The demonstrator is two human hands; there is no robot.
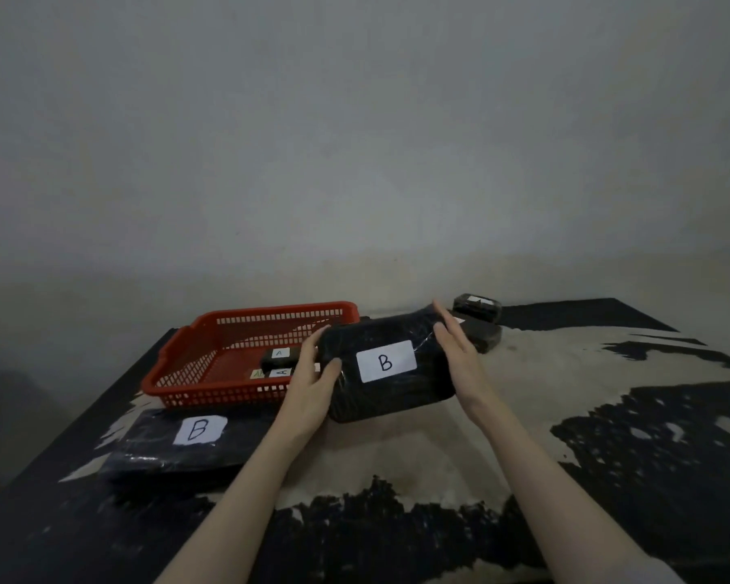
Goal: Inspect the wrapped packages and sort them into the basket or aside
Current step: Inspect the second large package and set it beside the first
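- Big black wrapped package (386, 366), "B" label facing up, is held just above the table (523, 415), right beside the red basket (211, 351).
- Left hand (312, 383) grips its left end, thumb on top; right hand (460, 351) presses the right end, fingers fairly straight.
- Small "A" packages (280, 361) sit in the basket; another "B" package (186, 442) lies in front.

The red basket (211, 360) blocks the table's (544, 373) far left, a flat package (173, 448) lies just before it, and two stacked packages (481, 326) sit far back. Open tabletop lies right.
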